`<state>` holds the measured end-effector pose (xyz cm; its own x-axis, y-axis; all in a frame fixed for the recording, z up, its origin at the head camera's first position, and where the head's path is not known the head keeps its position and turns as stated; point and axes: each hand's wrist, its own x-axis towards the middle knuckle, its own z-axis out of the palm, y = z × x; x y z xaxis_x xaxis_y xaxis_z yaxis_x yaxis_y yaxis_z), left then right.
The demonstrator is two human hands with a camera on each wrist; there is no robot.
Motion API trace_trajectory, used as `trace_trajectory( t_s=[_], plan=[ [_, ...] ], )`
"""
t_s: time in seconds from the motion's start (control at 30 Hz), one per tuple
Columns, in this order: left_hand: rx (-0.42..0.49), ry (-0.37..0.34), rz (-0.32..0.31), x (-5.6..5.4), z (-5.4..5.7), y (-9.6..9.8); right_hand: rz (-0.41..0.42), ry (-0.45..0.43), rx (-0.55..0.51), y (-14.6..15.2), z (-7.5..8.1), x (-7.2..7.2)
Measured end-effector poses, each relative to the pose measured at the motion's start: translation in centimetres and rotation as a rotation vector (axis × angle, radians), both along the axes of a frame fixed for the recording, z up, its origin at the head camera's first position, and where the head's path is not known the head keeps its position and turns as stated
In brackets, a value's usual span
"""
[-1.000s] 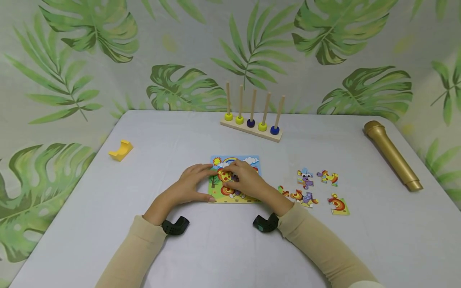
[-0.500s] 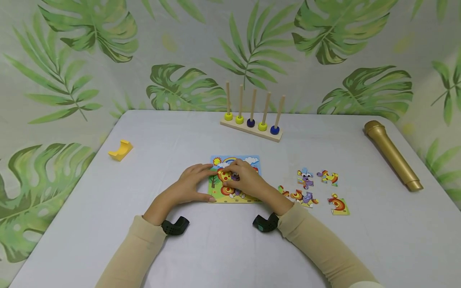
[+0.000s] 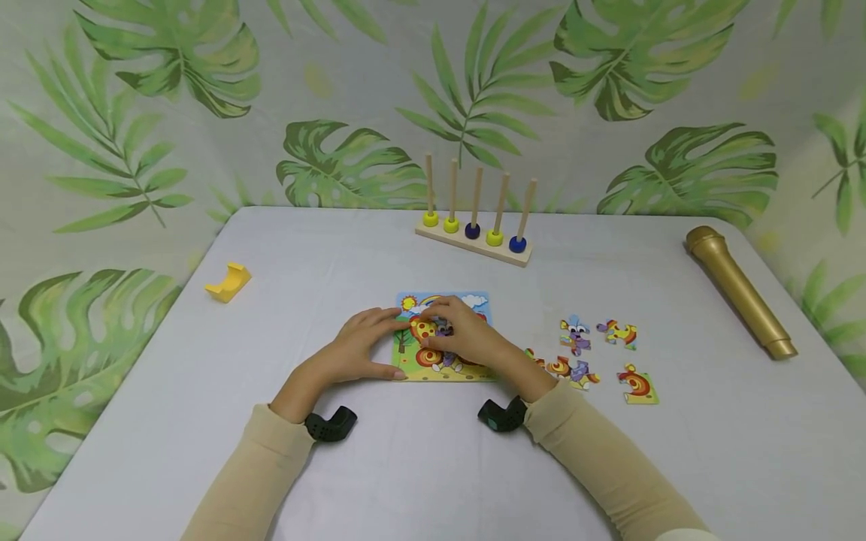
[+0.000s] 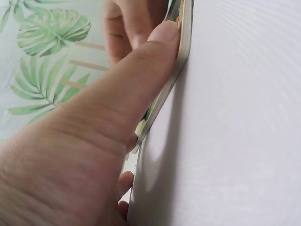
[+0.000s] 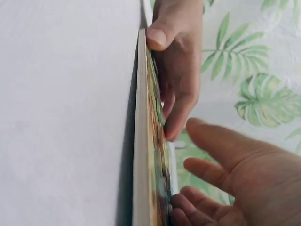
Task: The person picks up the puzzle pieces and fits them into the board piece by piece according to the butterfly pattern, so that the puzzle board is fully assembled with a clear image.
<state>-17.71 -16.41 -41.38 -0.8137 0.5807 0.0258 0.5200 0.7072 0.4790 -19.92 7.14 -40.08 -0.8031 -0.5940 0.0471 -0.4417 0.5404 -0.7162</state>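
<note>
A puzzle board [image 3: 476, 300] with a sun, rainbow and clouds lies flat on the table, with cartoon pieces set in its middle. My left hand [image 3: 361, 346] lies along the board's left side; its thumb rests on the near left corner, and a fingertip is over the printed surface. Over the middle of the board is my right hand [image 3: 467, 330], thumb and fingers apart, nothing seen between them. In the right wrist view the right hand [image 5: 235, 179] has its lower fingertips close to the board [image 5: 143, 141]; contact is unclear. The right hand hides part of the picture.
Loose puzzle pieces lie right of the board, among them a blue and purple piece [image 3: 575, 334] and a swirl piece [image 3: 637, 385]. Behind stands a wooden peg stand [image 3: 473, 242] with beads. A gold microphone [image 3: 740, 293] lies far right, a yellow arched block [image 3: 228, 282] far left.
The fingers of my right hand have risen slightly off the board and drawn a little to the right. My left hand stays in the same place.
</note>
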Motion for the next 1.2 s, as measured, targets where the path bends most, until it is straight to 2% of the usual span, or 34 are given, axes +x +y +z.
trace_trajectory(
  t_s=[0.1,0.2,0.33,0.5,0.7,0.8,0.9,1.03,1.2],
  plan=[
    [0.003,0.002,-0.002,0.0,0.0,0.0,-0.016,-0.055,-0.038,0.5,1.2,0.2],
    [0.004,-0.002,0.000,0.0,0.0,0.0,-0.023,-0.029,-0.073,1.4,2.7,0.7],
    [0.004,-0.005,0.004,0.0,0.0,-0.1,-0.027,0.100,-0.138,3.6,4.4,1.3],
    [-0.002,-0.005,0.001,0.0,-0.1,0.0,-0.067,0.264,-0.187,7.9,5.4,2.1],
    [-0.012,-0.013,0.006,-0.1,-0.2,0.1,-0.160,0.332,-0.152,13.2,5.5,2.9],
    [-0.014,-0.017,0.010,-0.1,-0.1,0.2,-0.200,0.307,-0.118,15.3,4.8,3.1],
    [-0.016,-0.016,0.011,-0.1,0.0,0.1,-0.208,0.242,-0.096,17.0,4.0,3.1],
    [-0.013,-0.013,0.008,-0.1,-0.1,0.1,-0.207,0.097,-0.067,18.6,2.8,2.7],
    [-0.015,-0.006,0.002,-0.1,-0.1,0.0,-0.227,-0.093,0.023,19.9,1.6,2.0]
  ],
)
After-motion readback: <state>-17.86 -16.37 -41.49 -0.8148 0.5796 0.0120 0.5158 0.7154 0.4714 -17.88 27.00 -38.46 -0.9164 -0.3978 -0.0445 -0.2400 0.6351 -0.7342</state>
